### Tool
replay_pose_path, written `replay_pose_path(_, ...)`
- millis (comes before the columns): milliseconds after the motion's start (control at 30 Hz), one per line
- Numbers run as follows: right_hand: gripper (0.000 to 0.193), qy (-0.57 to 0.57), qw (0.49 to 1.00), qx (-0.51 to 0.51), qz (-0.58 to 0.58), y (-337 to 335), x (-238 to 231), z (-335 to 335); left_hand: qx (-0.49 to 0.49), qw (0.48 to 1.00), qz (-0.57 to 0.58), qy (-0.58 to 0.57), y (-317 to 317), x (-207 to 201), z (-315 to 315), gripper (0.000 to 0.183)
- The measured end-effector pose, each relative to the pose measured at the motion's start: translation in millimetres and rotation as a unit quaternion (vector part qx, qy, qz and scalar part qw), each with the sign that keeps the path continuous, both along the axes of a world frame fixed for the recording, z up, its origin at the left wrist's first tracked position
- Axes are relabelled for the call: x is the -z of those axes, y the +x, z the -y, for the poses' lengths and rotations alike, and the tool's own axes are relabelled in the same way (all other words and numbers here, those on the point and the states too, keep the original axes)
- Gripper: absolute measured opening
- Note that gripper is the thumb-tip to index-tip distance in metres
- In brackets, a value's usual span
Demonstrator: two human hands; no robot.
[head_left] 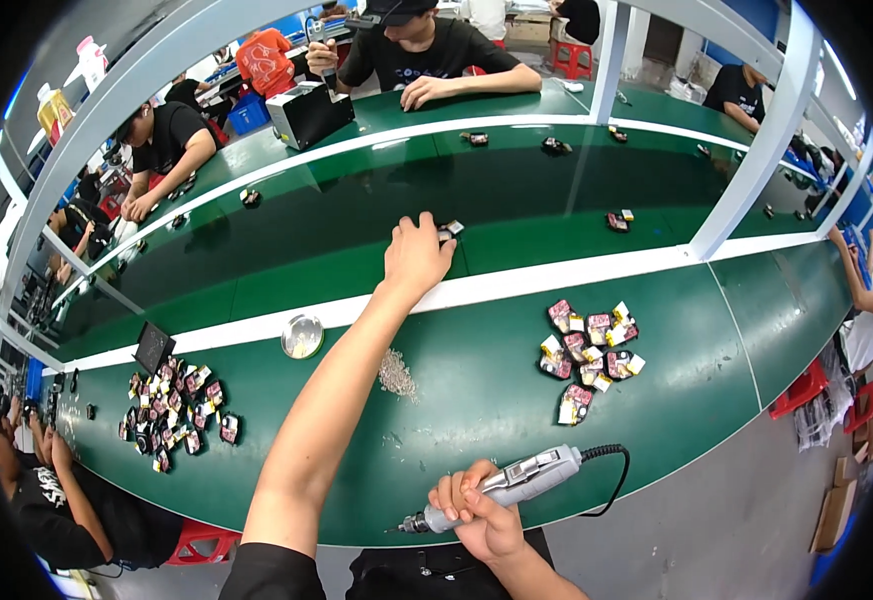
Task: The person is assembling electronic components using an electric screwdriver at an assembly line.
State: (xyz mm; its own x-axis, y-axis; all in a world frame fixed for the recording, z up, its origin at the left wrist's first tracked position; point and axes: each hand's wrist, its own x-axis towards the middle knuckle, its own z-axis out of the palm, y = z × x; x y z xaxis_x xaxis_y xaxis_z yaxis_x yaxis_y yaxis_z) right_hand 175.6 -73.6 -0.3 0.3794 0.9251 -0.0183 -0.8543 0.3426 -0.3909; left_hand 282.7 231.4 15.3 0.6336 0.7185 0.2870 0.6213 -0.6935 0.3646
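Observation:
My left hand (pixel 417 255) reaches over the white rail onto the dark belt, fingers apart. Its thumb and forefinger are at a small black assembly (pixel 450 230) with a yellow-white part, which the hand partly hides; whether they touch it is unclear. Near the front edge of the green table, my right hand (pixel 482 510) wraps round a grey electric screwdriver (pixel 532 477), its bit pointing left. A group of small black-and-red assemblies (pixel 577 355) with white and yellow parts lies right of my left arm. Left of that arm is a larger heap of similar assemblies (pixel 172 410).
A round metal dish (pixel 303 336) and a spread of tiny screws (pixel 397 375) lie beside my left forearm. A black tray (pixel 154 347) leans at the left heap. White frame posts (pixel 757 150) rise from the rail. Other people work across the belt, one holding a tool by a black box (pixel 312 115).

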Motion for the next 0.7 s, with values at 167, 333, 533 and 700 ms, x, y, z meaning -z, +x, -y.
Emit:
replay_pose_path(167,0.005,0.025,1.0,0.0,-0.01,-2.5,4.2,7.9,0.03,0.996,-0.056,0.065,29.8,9.1,-4.6,0.04)
replay_pose_path(333,0.016,-0.021,0.999,0.044,0.007,-15.9,-8.5,5.4,0.144,0.983,-0.056,0.102,7.2,12.1,-23.4,0.033)
replay_pose_path(533,0.011,0.016,1.0,0.005,0.004,-2.3,9.4,3.7,0.264,0.958,0.11,-0.029,-110.3,-30.9,29.5,0.038)
replay_pose_path(700,0.014,0.006,1.0,0.024,0.013,-0.2,9.4,-3.6,0.202,0.976,0.035,-0.066,-250.3,-33.6,104.9,0.045)
